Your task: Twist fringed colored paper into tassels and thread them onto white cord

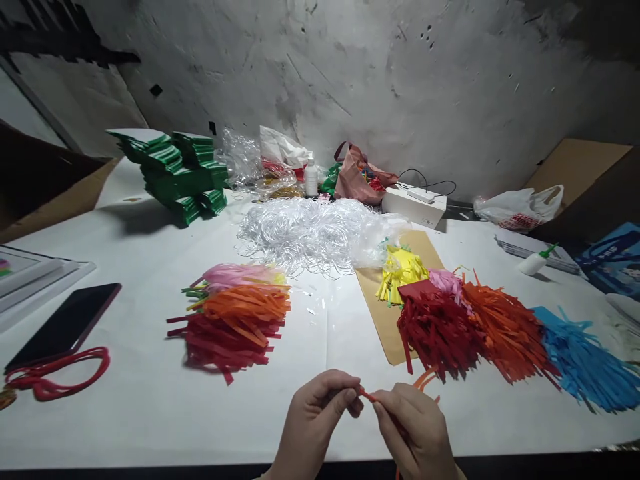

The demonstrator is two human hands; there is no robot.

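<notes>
Low at the table's front edge, my left hand [317, 417] pinches one end of a thin, twisted orange paper tassel [367, 395]. My right hand [417, 427] grips the same tassel a short way along, fingertips pressed together. Its loose orange strips show behind and below the right hand; the rest is hidden by the fingers. Left of my hands lies a pile of fringed strips: pink, orange [240, 310] and dark red [225, 343]. To the right are fringed bunches in yellow [403, 273], dark red [440, 327], orange-red [507, 327] and blue [583, 360].
A heap of clear shiny string [310, 230] spreads across the middle back. Green stacked bundles [185, 177] stand back left. A phone [67, 323] with a red cord [75, 383] lies left. A green-tipped glue bottle [535, 261] and a white box [415, 205] are right.
</notes>
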